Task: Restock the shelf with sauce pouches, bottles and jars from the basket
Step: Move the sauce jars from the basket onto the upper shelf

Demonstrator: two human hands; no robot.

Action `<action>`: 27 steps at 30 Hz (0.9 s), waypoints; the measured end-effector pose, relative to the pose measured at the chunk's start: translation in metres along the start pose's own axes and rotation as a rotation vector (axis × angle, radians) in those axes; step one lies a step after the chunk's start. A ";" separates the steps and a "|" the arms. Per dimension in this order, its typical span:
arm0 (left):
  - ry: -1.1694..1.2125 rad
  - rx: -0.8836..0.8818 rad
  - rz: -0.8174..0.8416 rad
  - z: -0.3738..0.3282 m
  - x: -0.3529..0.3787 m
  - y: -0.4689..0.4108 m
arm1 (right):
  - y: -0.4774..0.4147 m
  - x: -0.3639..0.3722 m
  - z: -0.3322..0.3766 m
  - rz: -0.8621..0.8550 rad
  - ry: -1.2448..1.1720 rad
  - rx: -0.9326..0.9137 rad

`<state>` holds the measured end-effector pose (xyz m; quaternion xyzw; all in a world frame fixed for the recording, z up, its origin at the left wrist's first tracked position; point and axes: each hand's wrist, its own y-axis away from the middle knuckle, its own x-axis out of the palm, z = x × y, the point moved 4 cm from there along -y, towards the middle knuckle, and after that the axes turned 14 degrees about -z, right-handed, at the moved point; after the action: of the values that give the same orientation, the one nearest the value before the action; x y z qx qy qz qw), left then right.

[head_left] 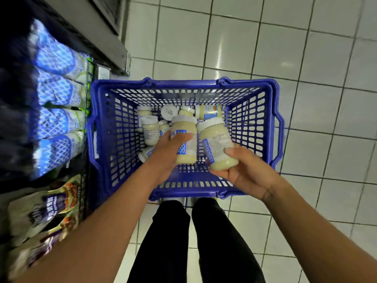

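We stood over the blue basket (183, 83), which sat on the white tiled floor (306, 78) just beside the shelf (88, 99) on our left. Our left grip (169, 154) was closed round a jar of pale sauce (184, 124), fingers wrapped over its blue-and-white label, white lid pointing away from us. Our right grip (242, 172) held a second jar (217, 139) by its btm end, thumb and fingers curled round the body, lid tilted away and a bit to the left. Both jars hung above the inside of the basket, near its nearer wall, side by side; we couldn't tell whether they touched. Below them several more jars (151, 129) of the same kind lay loose on the basket's btm, most on their sides, bunched toward the far-left corner, one w/ its lid facing up. On the shelf a row of blue-lattice pouches (59, 88) showed blurred, w/ purple-printed pouches (47, 207) in the section nearer us. Our legs in black trousers (173, 242) showed below the basket's near rim.
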<state>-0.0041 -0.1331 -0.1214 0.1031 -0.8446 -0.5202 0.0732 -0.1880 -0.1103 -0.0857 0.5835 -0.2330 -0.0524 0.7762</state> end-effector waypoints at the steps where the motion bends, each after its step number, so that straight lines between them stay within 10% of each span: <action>1: 0.033 0.015 0.022 -0.008 0.000 0.012 | 0.014 0.007 0.004 0.038 0.013 -0.025; 27: 0.170 0.374 0.105 -0.253 -0.009 0.403 | 0.406 0.197 0.119 0.056 -0.032 -0.550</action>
<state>0.0236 -0.1732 0.3519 0.1143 -0.9215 -0.3394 0.1507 -0.1410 -0.1572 0.3767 0.3432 -0.2383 -0.1017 0.9028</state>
